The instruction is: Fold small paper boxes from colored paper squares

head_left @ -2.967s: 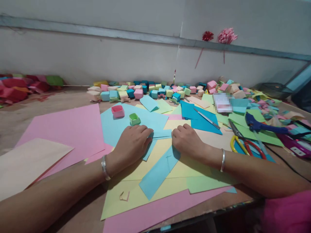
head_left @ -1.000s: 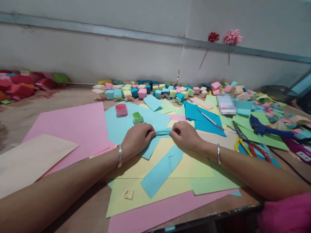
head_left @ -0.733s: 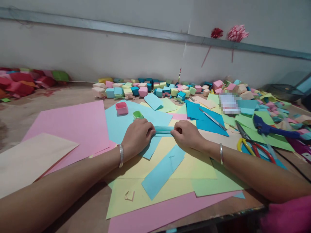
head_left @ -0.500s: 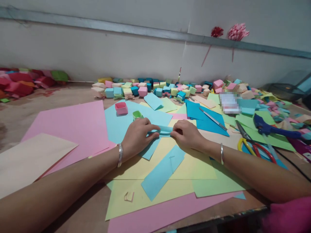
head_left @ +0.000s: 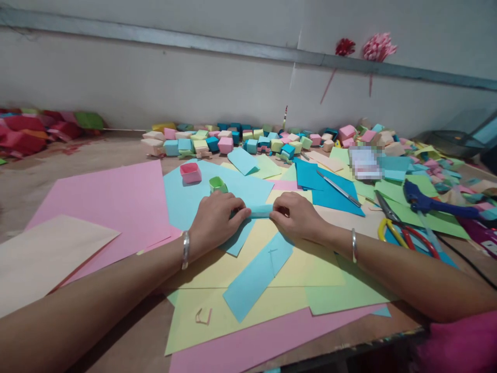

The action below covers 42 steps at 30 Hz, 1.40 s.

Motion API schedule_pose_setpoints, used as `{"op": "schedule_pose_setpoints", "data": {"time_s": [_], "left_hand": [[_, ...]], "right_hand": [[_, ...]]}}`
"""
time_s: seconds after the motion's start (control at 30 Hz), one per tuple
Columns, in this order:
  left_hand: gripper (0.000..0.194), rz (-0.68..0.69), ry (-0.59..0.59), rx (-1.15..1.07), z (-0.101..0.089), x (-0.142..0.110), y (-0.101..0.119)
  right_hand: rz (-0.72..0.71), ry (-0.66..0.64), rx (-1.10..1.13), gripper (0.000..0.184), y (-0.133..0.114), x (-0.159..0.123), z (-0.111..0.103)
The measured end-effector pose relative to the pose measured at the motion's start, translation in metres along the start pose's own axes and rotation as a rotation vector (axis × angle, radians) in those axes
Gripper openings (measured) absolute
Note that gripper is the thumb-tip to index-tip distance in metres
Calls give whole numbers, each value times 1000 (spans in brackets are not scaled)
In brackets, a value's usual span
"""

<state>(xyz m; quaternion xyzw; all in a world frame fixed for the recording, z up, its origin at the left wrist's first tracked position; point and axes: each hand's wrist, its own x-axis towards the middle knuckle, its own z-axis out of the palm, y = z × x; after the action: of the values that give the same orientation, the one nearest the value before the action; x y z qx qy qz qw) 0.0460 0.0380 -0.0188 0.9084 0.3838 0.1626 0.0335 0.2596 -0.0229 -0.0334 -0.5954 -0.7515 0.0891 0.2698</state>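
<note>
A narrow folded strip of light blue paper (head_left: 261, 211) lies across the sheets at the middle of the table. My left hand (head_left: 216, 220) pinches its left end with curled fingers. My right hand (head_left: 295, 217) pinches its right end the same way. A silver bangle sits on each wrist. Just in front of my hands lies a longer light blue paper strip (head_left: 257, 275) on yellow sheets (head_left: 217, 311). A small pink paper box (head_left: 190, 172) and a small green paper box (head_left: 217, 184) stand on a light blue sheet (head_left: 182, 199) behind my left hand.
Large pink sheets (head_left: 112, 202) and a beige sheet (head_left: 42, 259) cover the left. Several small paper cubes (head_left: 233, 142) line the wall. To the right lie a metal blade (head_left: 337, 189), scissors (head_left: 392, 228), a blue glue gun (head_left: 430, 202) and paper scraps.
Three seconds ago both hands pressed flat on the blue paper. Since then they have folded it into a narrow strip and now pinch its two ends; the view shifted slightly.
</note>
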Motion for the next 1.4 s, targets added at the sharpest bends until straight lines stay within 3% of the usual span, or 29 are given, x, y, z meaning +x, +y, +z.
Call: {"op": "schedule_pose_setpoints", "data": {"time_s": [0.3,0.6,0.9,1.4], "left_hand": [[27,-46,-28,-22,-2,0,3],[38,-97,-89,27,-6,1,2],[35,-120,-81,140,-8,0,2],[37,-124,-98,161,-10,0,1]], "right_hand": [[37,-14,-70,28,-1,1,3],[103,-10,-83,25,-4,-1,1],[59,-14,-110,21,-6,-2,0],[127,-9,-126,13,-7,-5,-1]]}}
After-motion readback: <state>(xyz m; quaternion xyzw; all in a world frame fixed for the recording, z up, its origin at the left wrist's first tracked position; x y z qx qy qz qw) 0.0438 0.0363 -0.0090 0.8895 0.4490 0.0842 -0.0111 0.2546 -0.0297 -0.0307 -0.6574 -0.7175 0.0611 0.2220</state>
